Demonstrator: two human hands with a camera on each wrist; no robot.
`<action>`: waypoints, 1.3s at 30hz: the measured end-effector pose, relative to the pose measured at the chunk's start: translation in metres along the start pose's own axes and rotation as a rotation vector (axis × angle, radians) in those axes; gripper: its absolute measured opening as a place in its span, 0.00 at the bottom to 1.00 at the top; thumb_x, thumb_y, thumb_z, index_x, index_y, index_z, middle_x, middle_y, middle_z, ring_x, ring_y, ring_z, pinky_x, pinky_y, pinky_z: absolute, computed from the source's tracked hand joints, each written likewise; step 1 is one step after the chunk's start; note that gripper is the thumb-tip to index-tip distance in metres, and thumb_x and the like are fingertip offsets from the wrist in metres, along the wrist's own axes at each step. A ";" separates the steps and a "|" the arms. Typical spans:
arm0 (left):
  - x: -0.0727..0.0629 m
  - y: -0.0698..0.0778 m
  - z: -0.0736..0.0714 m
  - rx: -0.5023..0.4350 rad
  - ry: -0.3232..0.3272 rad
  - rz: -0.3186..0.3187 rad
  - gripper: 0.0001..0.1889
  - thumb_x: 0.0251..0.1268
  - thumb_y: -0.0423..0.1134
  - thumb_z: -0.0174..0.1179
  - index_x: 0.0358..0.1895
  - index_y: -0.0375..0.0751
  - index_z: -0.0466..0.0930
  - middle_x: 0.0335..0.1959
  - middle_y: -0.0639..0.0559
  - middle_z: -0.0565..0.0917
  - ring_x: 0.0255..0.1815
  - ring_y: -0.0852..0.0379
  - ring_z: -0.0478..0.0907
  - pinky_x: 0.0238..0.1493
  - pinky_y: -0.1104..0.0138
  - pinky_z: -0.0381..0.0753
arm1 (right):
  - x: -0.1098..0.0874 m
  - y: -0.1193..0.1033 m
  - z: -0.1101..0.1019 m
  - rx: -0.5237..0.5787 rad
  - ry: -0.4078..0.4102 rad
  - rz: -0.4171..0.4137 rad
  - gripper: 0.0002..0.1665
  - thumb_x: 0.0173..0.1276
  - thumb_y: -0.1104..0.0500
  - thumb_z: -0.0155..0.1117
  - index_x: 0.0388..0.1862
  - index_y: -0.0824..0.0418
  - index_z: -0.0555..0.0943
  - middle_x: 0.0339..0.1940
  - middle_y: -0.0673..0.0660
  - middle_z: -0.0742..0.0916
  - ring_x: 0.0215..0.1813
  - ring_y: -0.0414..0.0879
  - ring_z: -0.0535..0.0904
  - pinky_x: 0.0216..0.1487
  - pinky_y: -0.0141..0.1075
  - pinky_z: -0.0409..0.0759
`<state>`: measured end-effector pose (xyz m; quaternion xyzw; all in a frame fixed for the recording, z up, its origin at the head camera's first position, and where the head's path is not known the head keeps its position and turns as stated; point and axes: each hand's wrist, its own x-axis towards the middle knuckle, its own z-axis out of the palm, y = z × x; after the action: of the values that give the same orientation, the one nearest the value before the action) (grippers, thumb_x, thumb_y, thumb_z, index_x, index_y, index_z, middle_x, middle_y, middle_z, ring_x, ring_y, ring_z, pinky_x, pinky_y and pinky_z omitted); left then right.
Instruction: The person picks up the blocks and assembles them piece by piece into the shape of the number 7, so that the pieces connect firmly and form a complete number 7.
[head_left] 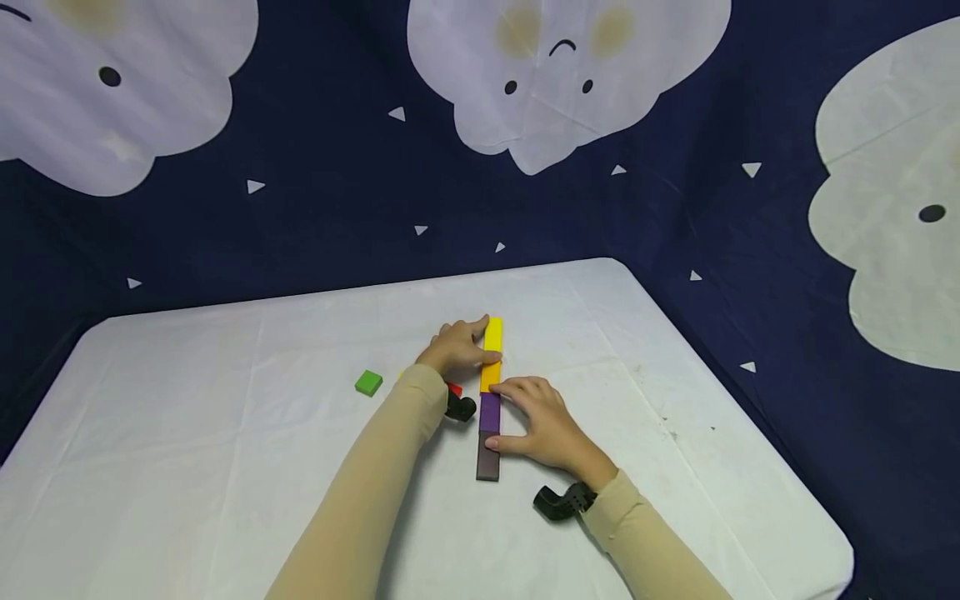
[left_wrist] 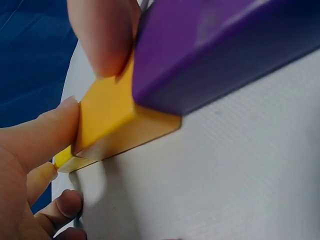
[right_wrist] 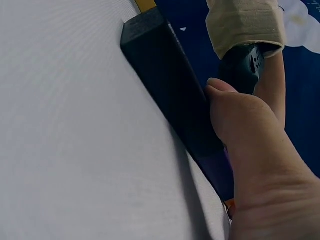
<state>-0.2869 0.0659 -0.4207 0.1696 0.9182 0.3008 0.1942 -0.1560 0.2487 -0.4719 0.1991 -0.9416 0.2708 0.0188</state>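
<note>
A straight row of blocks lies on the table: a yellow block (head_left: 492,333) at the far end, an orange-yellow block (head_left: 490,377), a purple block (head_left: 490,412) and a dark brown block (head_left: 487,462) nearest me. My left hand (head_left: 457,348) touches the far part, its thumb at the seam between yellow and orange-yellow and a finger by the far end. Along the nearer part, my right hand (head_left: 546,421) spreads thumb and index: the index rests on the orange-yellow block (left_wrist: 107,112) beside the purple block (left_wrist: 190,45), the thumb against the dark block (right_wrist: 160,65).
Left of the row lies a green block (head_left: 368,382). A red piece (head_left: 454,389) shows partly behind the left wrist, with a bit of yellow near the sleeve. The white table (head_left: 172,433) meets a dark blue cloth (head_left: 337,217) with clouds behind it.
</note>
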 end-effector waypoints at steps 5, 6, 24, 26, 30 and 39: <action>0.000 -0.001 0.001 0.011 -0.002 -0.007 0.44 0.61 0.60 0.64 0.78 0.60 0.53 0.75 0.41 0.66 0.66 0.41 0.65 0.70 0.48 0.64 | 0.000 0.000 0.000 -0.008 -0.003 -0.001 0.48 0.54 0.28 0.69 0.72 0.42 0.70 0.70 0.48 0.74 0.73 0.48 0.62 0.72 0.56 0.58; 0.001 -0.001 0.001 0.015 -0.002 -0.006 0.43 0.62 0.60 0.63 0.78 0.60 0.53 0.75 0.41 0.65 0.66 0.41 0.65 0.70 0.47 0.63 | 0.000 0.000 0.000 -0.011 -0.005 -0.002 0.48 0.54 0.28 0.69 0.72 0.42 0.70 0.70 0.48 0.74 0.73 0.49 0.62 0.72 0.56 0.58; -0.003 0.000 0.004 0.039 0.010 -0.002 0.40 0.65 0.58 0.60 0.78 0.61 0.54 0.74 0.39 0.65 0.68 0.40 0.64 0.71 0.47 0.59 | -0.002 -0.003 0.000 -0.022 0.009 -0.005 0.47 0.55 0.26 0.67 0.71 0.43 0.71 0.69 0.48 0.74 0.73 0.49 0.62 0.71 0.57 0.59; -0.003 0.000 0.004 0.042 0.013 0.005 0.40 0.65 0.58 0.60 0.78 0.60 0.54 0.74 0.39 0.65 0.67 0.40 0.64 0.70 0.46 0.60 | -0.003 -0.003 0.000 -0.022 0.013 -0.007 0.47 0.55 0.26 0.67 0.71 0.42 0.71 0.69 0.48 0.75 0.72 0.49 0.63 0.71 0.57 0.59; -0.004 0.001 0.004 0.047 0.026 0.021 0.39 0.66 0.58 0.60 0.78 0.59 0.55 0.74 0.38 0.66 0.66 0.39 0.65 0.69 0.46 0.61 | -0.003 -0.004 0.001 -0.022 0.023 -0.011 0.47 0.55 0.26 0.67 0.71 0.43 0.71 0.69 0.49 0.75 0.73 0.50 0.63 0.71 0.58 0.59; -0.007 0.001 0.008 0.059 0.025 0.016 0.39 0.65 0.60 0.60 0.78 0.62 0.55 0.70 0.37 0.68 0.64 0.41 0.65 0.68 0.48 0.60 | -0.007 -0.009 0.000 -0.031 0.001 0.009 0.47 0.56 0.27 0.66 0.72 0.43 0.70 0.70 0.49 0.74 0.74 0.50 0.62 0.72 0.57 0.58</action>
<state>-0.2773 0.0677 -0.4244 0.1788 0.9276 0.2771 0.1753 -0.1460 0.2447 -0.4686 0.1942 -0.9466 0.2563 0.0213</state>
